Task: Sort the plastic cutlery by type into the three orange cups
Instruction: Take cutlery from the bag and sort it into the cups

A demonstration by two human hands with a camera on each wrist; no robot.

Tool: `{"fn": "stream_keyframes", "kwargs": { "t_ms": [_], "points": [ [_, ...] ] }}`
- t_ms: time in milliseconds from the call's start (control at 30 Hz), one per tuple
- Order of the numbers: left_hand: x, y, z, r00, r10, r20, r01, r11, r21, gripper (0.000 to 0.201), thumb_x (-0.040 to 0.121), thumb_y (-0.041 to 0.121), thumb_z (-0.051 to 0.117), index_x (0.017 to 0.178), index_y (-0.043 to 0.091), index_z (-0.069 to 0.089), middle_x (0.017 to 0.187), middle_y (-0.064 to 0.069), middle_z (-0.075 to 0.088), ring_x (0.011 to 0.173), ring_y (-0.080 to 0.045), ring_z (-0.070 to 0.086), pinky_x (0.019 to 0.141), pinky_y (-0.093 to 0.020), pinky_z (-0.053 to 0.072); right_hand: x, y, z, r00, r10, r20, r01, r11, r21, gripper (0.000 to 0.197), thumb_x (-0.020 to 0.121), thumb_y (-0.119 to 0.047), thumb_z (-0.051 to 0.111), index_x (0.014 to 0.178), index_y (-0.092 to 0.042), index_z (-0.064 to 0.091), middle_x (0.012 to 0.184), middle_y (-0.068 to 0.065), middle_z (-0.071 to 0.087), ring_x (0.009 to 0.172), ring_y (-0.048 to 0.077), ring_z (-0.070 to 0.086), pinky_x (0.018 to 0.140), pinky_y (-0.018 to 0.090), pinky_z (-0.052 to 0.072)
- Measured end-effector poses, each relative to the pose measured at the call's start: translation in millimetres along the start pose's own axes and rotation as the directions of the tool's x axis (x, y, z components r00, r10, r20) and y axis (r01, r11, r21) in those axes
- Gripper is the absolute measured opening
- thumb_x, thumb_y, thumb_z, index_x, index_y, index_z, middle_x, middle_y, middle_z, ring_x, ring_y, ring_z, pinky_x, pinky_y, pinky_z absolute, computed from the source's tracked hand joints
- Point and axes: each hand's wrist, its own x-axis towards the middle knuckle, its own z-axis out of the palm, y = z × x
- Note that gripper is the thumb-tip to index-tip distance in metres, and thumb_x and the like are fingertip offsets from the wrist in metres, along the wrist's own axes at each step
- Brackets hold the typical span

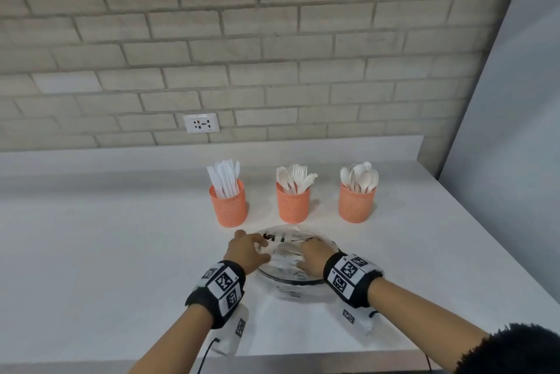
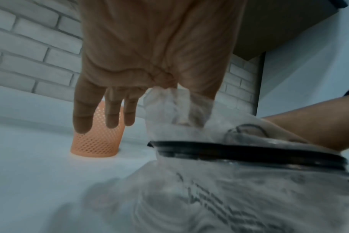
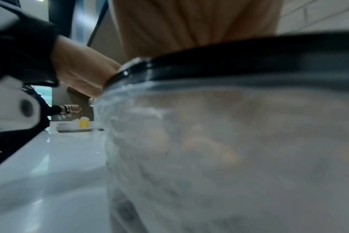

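Three orange mesh cups stand in a row on the white counter: the left cup holds knives, the middle cup forks, the right cup spoons. In front of them lies a clear plastic bag with a black zip band. My left hand pinches the bag's edge between thumb and forefinger, its other fingers straight. My right hand reaches into the bag's mouth; its fingers show only as a blur through the plastic.
A brick wall with a white socket backs the counter. A pale panel bounds the right side. The counter's front edge runs just under my forearms. A small yellow object stands far off to the left.
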Motion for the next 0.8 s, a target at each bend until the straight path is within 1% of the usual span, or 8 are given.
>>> {"fn": "stream_keyframes", "kwargs": {
  "t_ms": [133, 233, 400, 533, 600, 667, 700, 800],
  "points": [
    [-4, -1, 9, 0.998, 0.024, 0.053, -0.023, 1.0, -0.02, 0.053, 0.08, 0.015, 0.065, 0.13, 0.021, 0.048, 0.128, -0.008, 0.044, 0.116, -0.023, 0.051, 0.098, -0.025, 0.037, 14, 4, 8, 0.998, -0.033, 0.046, 0.032, 0.999, 0.025, 0.059, 0.086, -0.035, 0.06, 0.14, -0.027, 0.037, 0.128, 0.01, 0.056, 0.119, 0.028, 0.052, 0.101, 0.038, 0.043],
    [-4, 3, 9, 0.997, 0.047, 0.064, -0.047, 0.999, -0.011, 0.059, 0.081, 0.009, 0.061, 0.136, 0.018, 0.04, 0.132, -0.008, 0.043, 0.121, -0.023, 0.047, 0.097, -0.025, 0.036, 26, 3, 15, 0.997, 0.02, 0.071, -0.022, 0.999, 0.024, 0.068, 0.082, -0.043, 0.063, 0.141, -0.02, 0.037, 0.127, 0.009, 0.058, 0.116, 0.027, 0.055, 0.098, 0.036, 0.045],
    [-3, 2, 6, 0.996, 0.061, 0.069, -0.06, 0.998, -0.024, 0.06, 0.081, 0.01, 0.061, 0.137, 0.017, 0.039, 0.133, -0.007, 0.043, 0.122, -0.022, 0.046, 0.097, -0.025, 0.036, 27, 1, 4, 0.991, 0.049, 0.127, -0.056, 0.997, 0.056, 0.055, 0.085, -0.035, 0.06, 0.132, -0.011, 0.044, 0.131, 0.008, 0.055, 0.118, 0.026, 0.053, 0.098, 0.033, 0.042],
    [-3, -4, 8, 0.995, 0.076, 0.072, -0.073, 0.996, -0.042, 0.06, 0.08, 0.011, 0.062, 0.135, 0.017, 0.04, 0.131, -0.007, 0.044, 0.121, -0.022, 0.046, 0.097, -0.025, 0.036, 33, 4, 9, 0.99, 0.073, 0.118, -0.085, 0.992, 0.097, 0.06, 0.082, -0.038, 0.065, 0.133, -0.014, 0.044, 0.132, 0.007, 0.055, 0.12, 0.025, 0.051, 0.099, 0.032, 0.04],
    [-1, -6, 9, 0.994, 0.082, 0.072, -0.078, 0.996, -0.046, 0.06, 0.08, 0.011, 0.062, 0.135, 0.017, 0.04, 0.131, -0.007, 0.044, 0.121, -0.022, 0.046, 0.097, -0.025, 0.036, 37, 4, 10, 0.984, 0.094, 0.154, -0.109, 0.989, 0.095, 0.051, 0.081, -0.037, 0.066, 0.124, -0.015, 0.05, 0.125, 0.004, 0.058, 0.118, 0.024, 0.053, 0.094, 0.031, 0.042],
    [0, -7, 10, 0.994, 0.087, 0.07, -0.084, 0.995, -0.048, 0.06, 0.079, 0.012, 0.063, 0.135, 0.017, 0.041, 0.131, -0.007, 0.045, 0.121, -0.021, 0.046, 0.097, -0.024, 0.036, 38, 5, 10, 0.982, 0.104, 0.159, -0.122, 0.987, 0.105, 0.035, 0.08, -0.037, 0.066, 0.106, -0.017, 0.054, 0.11, 0.0, 0.06, 0.113, 0.023, 0.056, 0.082, 0.028, 0.042],
    [1, -8, 10, 0.994, 0.087, 0.07, -0.084, 0.995, -0.049, 0.06, 0.079, 0.012, 0.063, 0.135, 0.018, 0.041, 0.131, -0.006, 0.045, 0.121, -0.021, 0.046, 0.097, -0.024, 0.036, 38, 5, 11, 0.982, 0.108, 0.154, -0.128, 0.984, 0.124, 0.034, 0.079, -0.036, 0.066, 0.105, -0.017, 0.055, 0.109, 0.0, 0.06, 0.113, 0.023, 0.056, 0.082, 0.028, 0.042],
    [4, -9, 11, 0.994, 0.083, 0.075, -0.08, 0.996, -0.05, 0.061, 0.079, 0.013, 0.064, 0.135, 0.018, 0.04, 0.131, -0.006, 0.045, 0.121, -0.021, 0.047, 0.098, -0.025, 0.036, 41, 5, 12, 0.98, 0.109, 0.164, -0.135, 0.979, 0.155, 0.057, 0.078, -0.034, 0.066, 0.128, -0.013, 0.05, 0.131, 0.005, 0.056, 0.12, 0.023, 0.052, 0.099, 0.032, 0.043]
  ]
}}
